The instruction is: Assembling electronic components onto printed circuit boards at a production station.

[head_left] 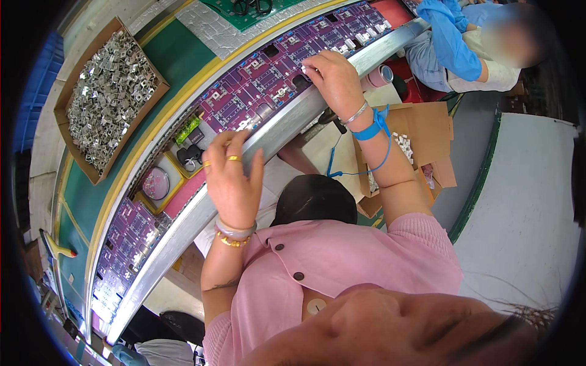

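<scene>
A long panel of purple circuit boards (pixel 250 85) lies along the bench, with small metal and white parts standing on it. Over its near edge my right hand (pixel 334 79) is closed in a pinch, and a small white part (pixel 304 69) shows at the fingertips. My left hand (pixel 234 177) is beside the panel's left end, fingers apart, with nothing visible in it. Its fingertips are close to the board's corner; whether they touch it I cannot tell. A blue wrist strap (pixel 368 129) with a cord is around my right wrist.
A cardboard box of shiny metal parts (pixel 110 100) stands on the green bench at left. A metal rail (pixel 278 131) edges the bench. A yellow tray (pixel 174 171) holds a round container. More boards (pixel 131 241) lie farther left. An open carton (pixel 430 128) contains white parts; a co-worker sits at upper right.
</scene>
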Available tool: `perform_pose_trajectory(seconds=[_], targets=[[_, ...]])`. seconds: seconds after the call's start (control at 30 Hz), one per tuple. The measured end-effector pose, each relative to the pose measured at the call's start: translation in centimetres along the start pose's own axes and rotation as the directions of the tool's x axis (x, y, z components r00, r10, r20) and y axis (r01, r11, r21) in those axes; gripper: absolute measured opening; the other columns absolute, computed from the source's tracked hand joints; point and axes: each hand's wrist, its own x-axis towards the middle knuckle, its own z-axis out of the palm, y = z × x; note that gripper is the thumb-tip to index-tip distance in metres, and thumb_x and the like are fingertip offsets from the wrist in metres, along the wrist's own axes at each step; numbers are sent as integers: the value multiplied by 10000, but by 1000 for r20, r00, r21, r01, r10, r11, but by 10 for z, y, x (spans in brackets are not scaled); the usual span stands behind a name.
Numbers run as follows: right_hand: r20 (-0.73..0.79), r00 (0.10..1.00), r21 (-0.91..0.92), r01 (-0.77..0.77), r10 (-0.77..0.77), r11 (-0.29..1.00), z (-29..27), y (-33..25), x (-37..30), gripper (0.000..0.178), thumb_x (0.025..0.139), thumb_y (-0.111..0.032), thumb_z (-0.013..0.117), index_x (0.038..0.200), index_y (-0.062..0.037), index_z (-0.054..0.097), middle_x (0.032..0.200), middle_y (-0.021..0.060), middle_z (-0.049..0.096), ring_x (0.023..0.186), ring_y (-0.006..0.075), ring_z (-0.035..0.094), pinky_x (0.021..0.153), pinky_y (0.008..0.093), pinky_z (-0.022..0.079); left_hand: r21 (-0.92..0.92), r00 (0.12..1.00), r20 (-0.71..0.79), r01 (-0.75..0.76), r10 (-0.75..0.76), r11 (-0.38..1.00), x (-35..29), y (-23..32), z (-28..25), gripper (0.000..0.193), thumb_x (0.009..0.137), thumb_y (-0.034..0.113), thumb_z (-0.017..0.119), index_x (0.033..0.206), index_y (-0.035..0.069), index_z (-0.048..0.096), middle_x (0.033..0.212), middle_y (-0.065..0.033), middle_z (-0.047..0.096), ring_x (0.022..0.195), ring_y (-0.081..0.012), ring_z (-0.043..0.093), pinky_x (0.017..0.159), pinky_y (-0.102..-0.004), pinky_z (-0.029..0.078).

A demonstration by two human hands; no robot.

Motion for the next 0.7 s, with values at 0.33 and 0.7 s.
perform_pose_trajectory(seconds=[0.33,0.7], targets=[[-38,999,-50,15,-17,999,4,-1,-3,126,739,-92,665,851,-42,635,758,95,570,761,287,546,681,372,449,304,988,97,83,-117,949,-8,-9,-15,360,776,243,679,1050,15,629,1017,-125,559,967,-323,492,819,-402,421],[-280,845,-341,-531,455,776,-105,107,-95,140,820,-253,600,860,-128,646,741,102,651,687,311,622,574,415,476,253,991,133,-35,2,967,-3,-10,-2,347,784,236,681,1025,-9,638,974,-141,588,934,-326,514,817,-410,418]])
